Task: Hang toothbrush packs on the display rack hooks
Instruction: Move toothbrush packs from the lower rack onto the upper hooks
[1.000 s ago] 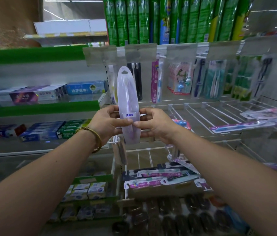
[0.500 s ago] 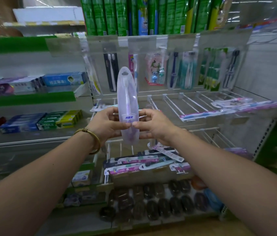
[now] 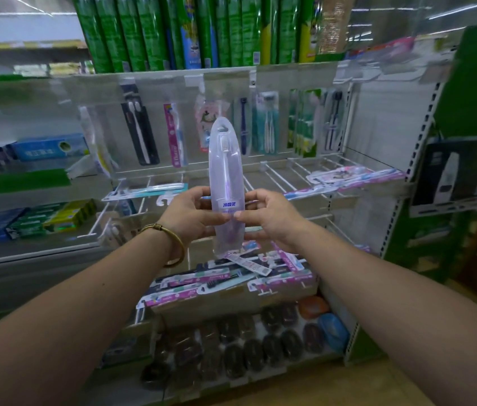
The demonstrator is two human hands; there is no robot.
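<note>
Upright, toothbrush pack (image 3: 225,171) — hang-hole end up, left hand (image 3: 191,216), right hand (image 3: 271,216) pinching

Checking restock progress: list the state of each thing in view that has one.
clear toothbrush pack: upright, not hung, held at its lower half.
left hand: pinches the pack's left edge.
right hand: pinches its right edge.
black toothbrush pack: hanging in the top row.
pile of packs: lying flat, below the hands.
</note>
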